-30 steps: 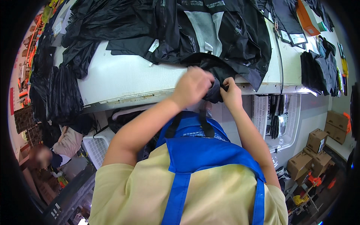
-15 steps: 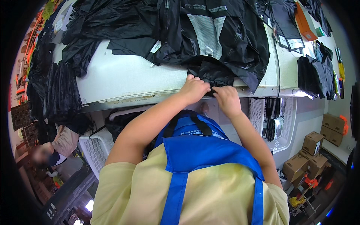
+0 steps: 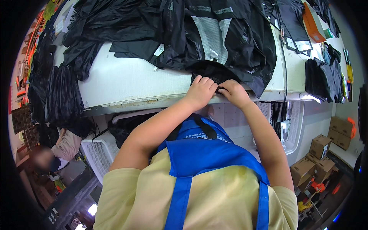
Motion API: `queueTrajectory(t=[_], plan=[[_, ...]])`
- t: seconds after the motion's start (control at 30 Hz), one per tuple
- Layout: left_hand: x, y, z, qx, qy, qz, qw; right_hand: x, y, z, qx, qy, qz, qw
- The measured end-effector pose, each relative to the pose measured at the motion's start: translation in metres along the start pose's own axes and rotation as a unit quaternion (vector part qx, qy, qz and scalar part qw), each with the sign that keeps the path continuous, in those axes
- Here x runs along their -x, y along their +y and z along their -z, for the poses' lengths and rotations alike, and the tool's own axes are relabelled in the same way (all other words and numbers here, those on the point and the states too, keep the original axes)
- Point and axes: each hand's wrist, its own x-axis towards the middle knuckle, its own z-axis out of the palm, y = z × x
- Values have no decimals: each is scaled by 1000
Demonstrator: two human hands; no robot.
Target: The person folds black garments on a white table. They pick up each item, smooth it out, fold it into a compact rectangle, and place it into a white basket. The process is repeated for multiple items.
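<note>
A black jacket (image 3: 245, 46) with a light grey mesh panel (image 3: 210, 34) lies spread on the white table (image 3: 119, 76). Its lower edge reaches the table's front. There my left hand (image 3: 201, 91) is closed on the black fabric, thumb and fingers pinched together. Close beside it on the right, my right hand (image 3: 234, 92) pinches the same edge. The two hands nearly meet, and the bit of cloth between the fingertips is mostly hidden. Behind the hands, the fabric arches up into a dark fold.
More black garments (image 3: 115, 27) cover the table's far left, with a bundle (image 3: 63, 92) hanging over its edge. To the right are folded black clothes (image 3: 326, 76) and an orange box (image 3: 313, 25). White plastic baskets (image 3: 97, 157) stand below, cardboard boxes (image 3: 320, 145) at right. A person (image 3: 69, 145) is at far left.
My right hand has turned and drawn in closer to the left one. The left hand has shifted slightly right. The jacket's lower edge is bunched differently under the fingers.
</note>
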Motion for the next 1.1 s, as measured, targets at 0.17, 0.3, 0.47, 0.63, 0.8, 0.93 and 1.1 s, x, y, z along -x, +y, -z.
queueTrajectory(t=[0.17,0.3,0.47,0.63,0.8,0.93,1.1], plan=[[-30,-29,0,157,-137,98,973,-7,12,-2,27,144,-72,987],[-46,-32,6,223,-180,149,946,-21,13,3,85,90,-158,980],[-29,-24,-4,44,-43,27,998,-29,-5,2,135,116,-207,962],[-30,-25,5,55,-95,104,988,-21,-12,12,177,134,-85,971],[-50,-41,10,78,-133,148,977,-16,-4,28,217,83,-58,971],[-65,-52,7,40,-103,166,980,-43,3,31,229,85,-110,963],[-58,-53,20,-3,-58,102,993,-49,6,30,286,78,-93,950]])
